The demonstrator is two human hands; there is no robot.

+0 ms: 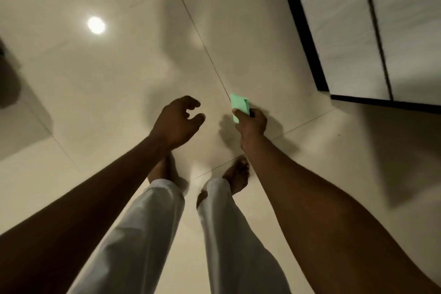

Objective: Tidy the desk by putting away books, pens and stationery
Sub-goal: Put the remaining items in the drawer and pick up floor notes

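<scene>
The right hand (250, 124) pinches a small green paper pad (239, 105) between thumb and curled fingers, held low over the floor (107, 79). The pad sticks up from the fist toward 11 o'clock; its lower part is hidden inside the grip. At 9 o'clock from it, well apart, the left hand (177, 122) hangs empty, fingers loosely spread and half curled.

To finish this step well, I would keep the pinch firm on the pad's body, not its loose top sheets, so nothing peels or fans out, and carry it to wherever stationery is kept. No desk shows in this view, so the drop-off spot cannot be told.

The pad is pale mint green, roughly square, with one corner or flap folded over; it looks like a block of sticky notes, though blur makes that uncertain. It seems light and easy to crumple.

Outward from the hands: bare feet (236, 174) and pale trousers at 6 o'clock, glossy tiles all round, a dark-edged cabinet (346, 31) at 1 o'clock.
</scene>
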